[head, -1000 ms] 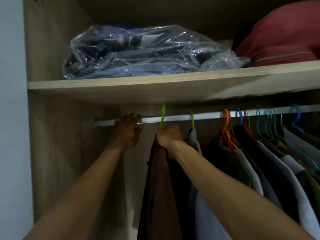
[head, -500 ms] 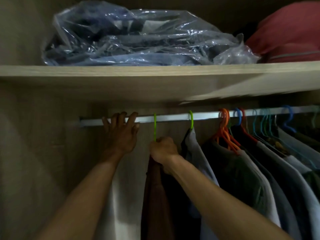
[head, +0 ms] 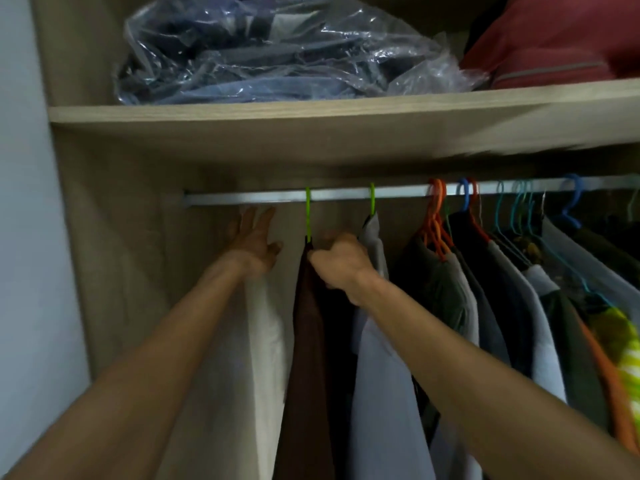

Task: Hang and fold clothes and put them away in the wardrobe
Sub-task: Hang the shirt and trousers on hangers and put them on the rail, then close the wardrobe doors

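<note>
The brown garment [head: 310,327] hangs from a green hanger [head: 308,213] whose hook is over the rail [head: 339,195], left of the other hung clothes; the main risk, as I judge it, is that the right hand [head: 341,261] lets go while the cloth sits unevenly on the hanger, so the garment slides off one shoulder and drops to the wardrobe floor; a tug downward or sideways could also lift the thin hook off the rail, or shove it against the next green hanger [head: 372,199] and crush the grey shirt [head: 375,341] beside it; the left arm, reaching under the rail, could catch the brown cloth as it moves. The right hand's fingers are curled tight and pinch the top of the brown garment just under the hook, at the hanger's neck; whether they also hold the hanger itself I cannot tell. The left hand [head: 254,244] is below the rail with fingers straight and spread apart, holding nothing; it looks near the rail but apart from it, though blur hides the fingertips.
</note>
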Demonstrator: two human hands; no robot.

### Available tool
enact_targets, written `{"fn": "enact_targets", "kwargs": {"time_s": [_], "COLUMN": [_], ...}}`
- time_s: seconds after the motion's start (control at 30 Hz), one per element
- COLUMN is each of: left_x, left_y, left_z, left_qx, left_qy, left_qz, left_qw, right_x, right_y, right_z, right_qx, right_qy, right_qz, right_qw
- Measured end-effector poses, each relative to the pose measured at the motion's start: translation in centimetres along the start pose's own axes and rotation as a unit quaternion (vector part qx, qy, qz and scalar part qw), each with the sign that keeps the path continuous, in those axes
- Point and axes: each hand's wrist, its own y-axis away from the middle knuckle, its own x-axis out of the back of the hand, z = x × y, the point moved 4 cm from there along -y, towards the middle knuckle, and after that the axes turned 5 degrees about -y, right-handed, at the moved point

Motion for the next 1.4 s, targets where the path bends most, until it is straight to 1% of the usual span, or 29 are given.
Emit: {"fn": "enact_targets", "kwargs": {"time_s": [0.07,0.17,0.23,0.3,0.37,0.43,0.5,0.53,0.67,0.77,0.83,0.9,0.93,0.97,1.0,1.07,1.1,1.13,1.17,1.3,1.37,1.4], "left_x": [0.7,1.9,2.9,3.7,5.0,6.2,8.6,9.5,15.5,20.3,23.4,26.1,27.2,28.0,28.7,29.5,29.8,30.1,30.5,30.9,30.8,30.7], "left_y": [2.8,7.7,11.8,16.6,22.5,27.9,33.7,35.9,44.3,49.6,52.7,55.3,56.3,57.2,57.8,58.0,58.0,57.9,57.9,58.2,57.5,56.9], "left_z": [0.3,0.6,1.1,2.0,2.4,2.6,2.5,2.4,2.0,2.3,2.4,1.7,1.3,0.6,-0.2,-1.6,-2.4,-2.7,-2.9,-3.5,-2.7,-2.3], "left_qx": [0.024,0.085,0.104,0.121,0.153,0.189,0.228,0.239,0.283,0.289,0.300,0.334,0.355,0.372,0.384,0.393,0.396,0.396,0.388,0.345,0.310,0.285], "left_qy": [-0.007,-0.026,-0.027,-0.024,-0.034,-0.040,-0.058,-0.071,-0.141,-0.182,-0.230,-0.271,-0.273,-0.257,-0.211,-0.056,0.013,0.052,0.084,0.274,0.324,0.338], "left_qz": [0.023,0.059,0.080,0.088,0.086,0.077,0.084,0.089,0.127,0.189,0.254,0.320,0.342,0.354,0.353,0.331,0.311,0.300,0.306,0.325,0.296,0.274], "left_qw": [0.999,0.994,0.991,0.988,0.984,0.978,0.968,0.964,0.940,0.921,0.890,0.844,0.826,0.819,0.827,0.856,0.864,0.866,0.865,0.837,0.843,0.854], "right_x": [1.3,2.4,2.2,1.8,0.9,0.5,-0.2,-0.6,-2.7,-3.6,-4.0,-4.3,-4.5,-4.7,-5.0,-5.4,-5.5,-5.6,-5.5,-4.4,-3.1,-2.3], "right_y": [1.2,2.8,4.5,6.6,9.8,12.8,16.4,17.6,24.3,30.1,34.0,37.6,39.1,40.6,42.0,44.1,45.0,45.7,46.2,46.9,46.4,46.2], "right_z": [0.1,0.6,0.9,1.8,2.8,2.9,1.5,0.6,-5.4,-11.0,-14.7,-18.2,-19.7,-21.2,-22.6,-24.7,-25.8,-26.7,-27.5,-29.5,-30.0,-30.3], "right_qx": [0.008,0.008,0.016,0.012,0.000,-0.003,0.008,0.019,0.112,0.209,0.292,0.365,0.396,0.422,0.442,0.473,0.489,0.506,0.524,0.584,0.610,0.619], "right_qy": [-0.028,-0.058,-0.084,-0.097,-0.091,-0.083,-0.089,-0.096,-0.134,-0.140,-0.127,-0.119,-0.115,-0.109,-0.100,-0.075,-0.060,-0.044,-0.028,0.047,0.085,0.102], "right_qz": [-0.007,-0.028,-0.054,-0.101,-0.175,-0.234,-0.275,-0.282,-0.323,-0.348,-0.354,-0.343,-0.336,-0.329,-0.325,-0.313,-0.298,-0.279,-0.258,-0.152,-0.078,-0.041], "right_qw": [1.000,0.998,0.995,0.990,0.980,0.969,0.957,0.954,0.930,0.903,0.880,0.857,0.847,0.838,0.830,0.820,0.818,0.815,0.811,0.796,0.784,0.778]}}
